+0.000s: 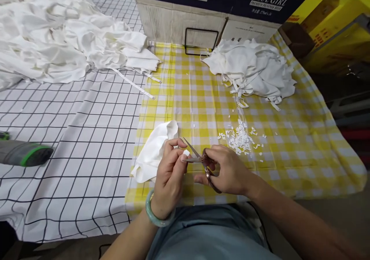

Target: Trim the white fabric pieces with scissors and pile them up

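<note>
My left hand [170, 171], with a green bangle on its wrist, pinches the edge of a white fabric piece [154, 150] that hangs to the left over the yellow checked cloth [196, 94]. My right hand [229, 169] grips a pair of scissors [199, 160] by the handles. The blades are parted and sit around a small white tab at my left fingertips. Just right of the hands lies a scatter of small white offcuts [241, 136].
A heap of white fabric pieces with straps [254, 69] lies at the back right. A larger white pile [60, 36] covers the black-grid cloth [72, 144] at the left. A cardboard beer box [208, 13] stands behind. A grey and green tool [24, 154] lies at the left edge.
</note>
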A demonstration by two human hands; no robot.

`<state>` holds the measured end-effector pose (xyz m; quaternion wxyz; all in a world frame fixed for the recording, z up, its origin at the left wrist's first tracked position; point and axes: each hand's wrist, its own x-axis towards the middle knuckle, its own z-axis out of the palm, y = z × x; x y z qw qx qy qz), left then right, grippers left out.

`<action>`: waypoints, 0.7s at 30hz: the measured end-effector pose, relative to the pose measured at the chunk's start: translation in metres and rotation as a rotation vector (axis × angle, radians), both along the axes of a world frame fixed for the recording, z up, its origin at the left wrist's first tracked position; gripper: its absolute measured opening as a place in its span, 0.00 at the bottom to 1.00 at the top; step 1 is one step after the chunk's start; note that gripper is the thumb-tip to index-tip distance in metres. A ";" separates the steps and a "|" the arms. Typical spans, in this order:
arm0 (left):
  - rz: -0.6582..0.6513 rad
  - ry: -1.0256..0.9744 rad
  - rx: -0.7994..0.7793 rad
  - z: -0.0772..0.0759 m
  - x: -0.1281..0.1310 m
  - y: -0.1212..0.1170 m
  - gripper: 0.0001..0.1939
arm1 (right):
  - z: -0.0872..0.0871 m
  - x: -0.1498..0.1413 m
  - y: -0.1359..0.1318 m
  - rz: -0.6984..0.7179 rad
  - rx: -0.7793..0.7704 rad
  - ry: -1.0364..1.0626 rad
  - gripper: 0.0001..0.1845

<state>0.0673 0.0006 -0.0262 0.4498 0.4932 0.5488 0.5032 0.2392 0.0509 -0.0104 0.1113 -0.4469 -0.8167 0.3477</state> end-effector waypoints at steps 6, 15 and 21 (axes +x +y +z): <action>-0.049 -0.074 0.121 -0.007 0.005 -0.001 0.13 | 0.003 0.001 0.003 -0.001 -0.019 0.001 0.23; -0.060 -0.093 0.143 -0.012 0.007 -0.001 0.11 | 0.001 0.001 0.001 -0.001 -0.032 0.032 0.22; -0.060 -0.025 0.184 -0.009 0.008 0.000 0.11 | 0.001 0.000 0.002 0.004 -0.052 0.052 0.22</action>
